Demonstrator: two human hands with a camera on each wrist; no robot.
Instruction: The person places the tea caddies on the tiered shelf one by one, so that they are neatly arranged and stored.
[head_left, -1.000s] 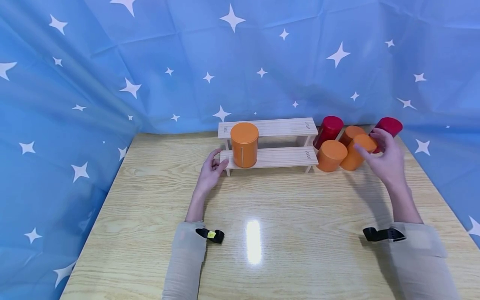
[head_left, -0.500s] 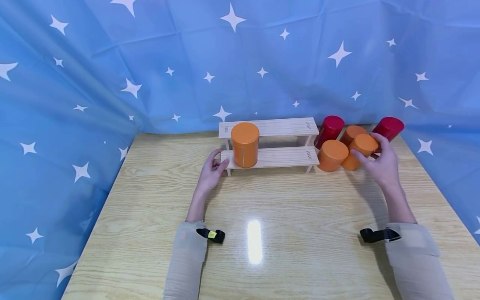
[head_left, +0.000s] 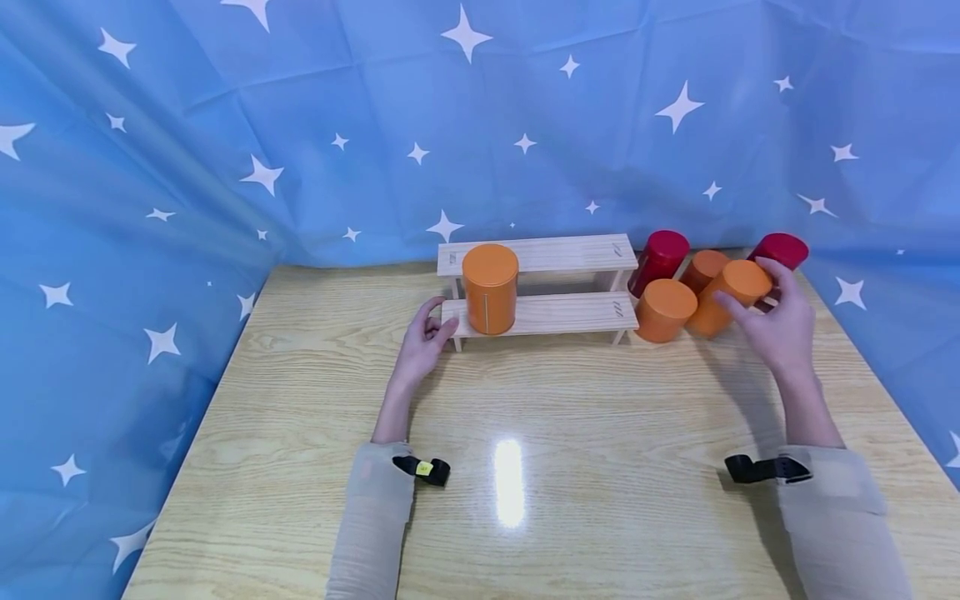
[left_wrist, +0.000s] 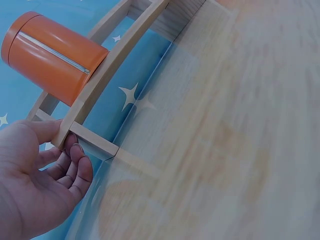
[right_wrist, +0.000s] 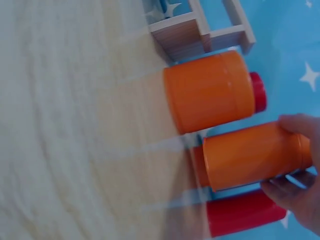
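Note:
My left hand (head_left: 420, 346) holds the left end of the lower step of a pale wooden two-tier rack (head_left: 558, 315). In the left wrist view, its thumb lies on top of the board and its fingers curl beneath. An orange canister (head_left: 489, 292) with a pale line down its side stands upright on that step. Over at the right, my right hand (head_left: 787, 333) grips a second orange canister (head_left: 723, 304) near its lid, thumb on one side and fingers on the other. This canister tilts to the right; whether its base touches the table is unclear.
Left of the gripped canister stands a shorter-looking orange canister (head_left: 664, 312), near the rack's right end. Behind are a red canister (head_left: 660, 260) and a darker orange one (head_left: 702, 271). Another red canister (head_left: 780, 248) is beyond my right hand. A blue starry cloth (head_left: 525, 125) hangs behind the table.
My right hand has closed on the orange canister and tipped its top to the right, away from the shorter-looking one. The left hand and the rack have stayed in place.

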